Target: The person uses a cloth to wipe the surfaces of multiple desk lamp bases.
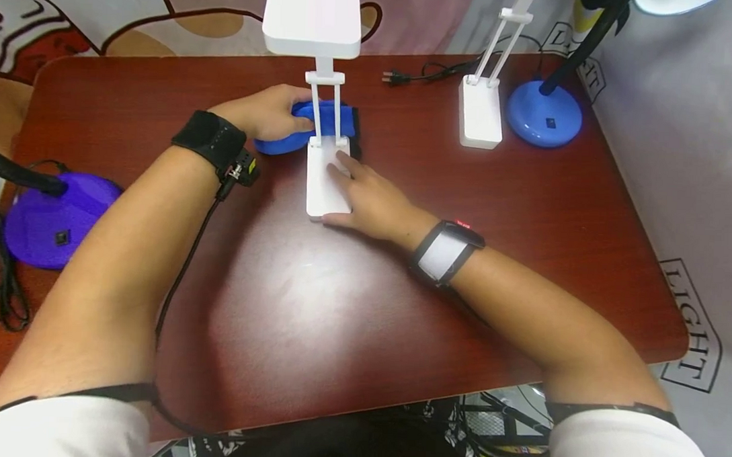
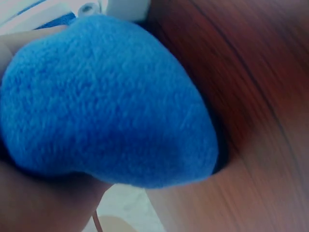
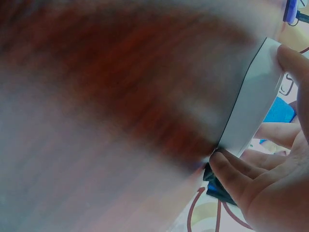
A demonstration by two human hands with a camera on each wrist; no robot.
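Observation:
A white desk lamp (image 1: pixel 330 180) stands on the table in the head view, its head raised over two thin rods. My right hand (image 1: pixel 376 200) holds its base from the right, thumb at the near end and fingers over the top and far side. In the right wrist view fingers (image 3: pixel 231 169) lie along the white base (image 3: pixel 253 96). Behind the lamp, my left hand (image 1: pixel 272 112) grips a fuzzy blue cloth item (image 1: pixel 284 143) with a dark edge, partly hidden by the rods. Its rounded blue end (image 2: pixel 111 101) fills much of the left wrist view.
A purple lamp base (image 1: pixel 57 221) with a coiled black cord (image 1: pixel 6 296) sits at the left. At the back right stand another white lamp (image 1: pixel 481 111) and a blue lamp base (image 1: pixel 544 114). A black plug (image 1: pixel 395 77) lies near the table's back edge.

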